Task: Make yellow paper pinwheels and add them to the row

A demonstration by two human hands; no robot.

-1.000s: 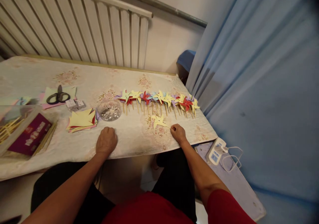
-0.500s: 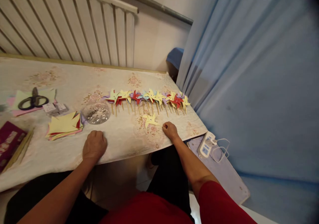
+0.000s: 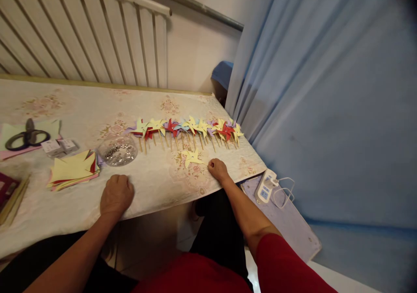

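My right hand (image 3: pixel 217 170) pinches the end of the thin stick of a yellow paper pinwheel (image 3: pixel 192 157), whose head lies towards the left, just above the tablecloth. Resting near the table's front edge, my left hand (image 3: pixel 117 194) is curled into a fist, and nothing shows in it. Beyond the hands, a row of pinwheels (image 3: pixel 172 127) in yellow, red, purple and blue lies with the sticks pointing towards me. A clear round dish (image 3: pixel 117 152) of small shiny metal pieces sits behind my left hand. To its left is a stack of slit paper squares (image 3: pixel 73 169).
Black-handled scissors (image 3: pixel 28 136) lie on coloured paper at the left, beside two small boxes (image 3: pixel 59 147). A dark red box (image 3: pixel 6 189) and sticks (image 3: pixel 14 201) are at the left edge. A power strip (image 3: pixel 266 186) stands right of the table, near a blue curtain (image 3: pixel 325 110).
The view has turned slightly right, so everything appears shifted left. My right hand still pinches the pinwheel's stick, and my left fist stays on the table.
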